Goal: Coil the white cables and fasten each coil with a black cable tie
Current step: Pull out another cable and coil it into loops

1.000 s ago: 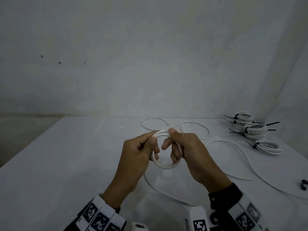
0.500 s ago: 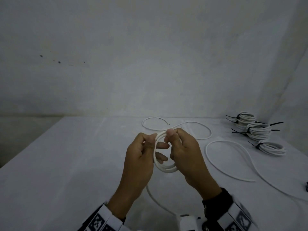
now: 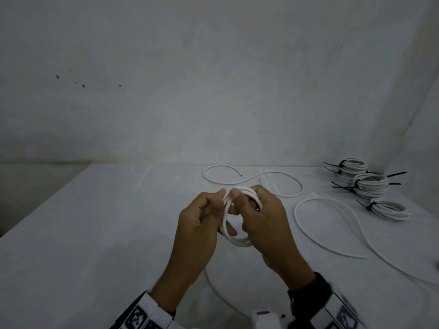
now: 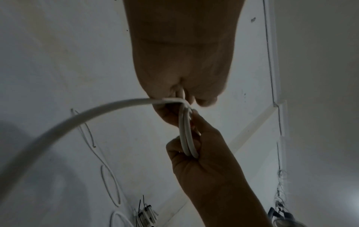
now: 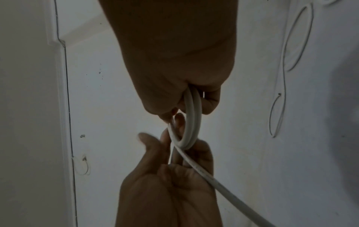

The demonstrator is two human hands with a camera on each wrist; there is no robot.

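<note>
Above the white table (image 3: 99, 233) both hands hold a small coil of white cable (image 3: 237, 242) of a few turns. My left hand (image 3: 213, 210) has its thumb at the coil's top left and its fingers through the ring. My right hand (image 3: 248, 210) grips the coil's right side with its thumb on top. In the left wrist view the coil (image 4: 186, 135) is edge-on, and the cable's free length (image 4: 77, 122) arcs away from the left fingers. In the right wrist view the coil (image 5: 192, 119) hangs from the right fingers, and the tail (image 5: 223, 184) crosses the left palm (image 5: 165, 184).
Three tied coils (image 3: 370, 186) with black cable ties (image 3: 342, 186) lie at the table's far right. A loose white cable (image 3: 251, 179) snakes behind the hands; another loop (image 3: 320, 226) lies right of them. The held cable's tail (image 3: 211, 283) runs toward the near edge. A wall stands behind.
The coil has turned between the hands from a flat, open ring to a tilted one. Both hands have shifted their hold on it. The loose loop on the right has slid slightly.
</note>
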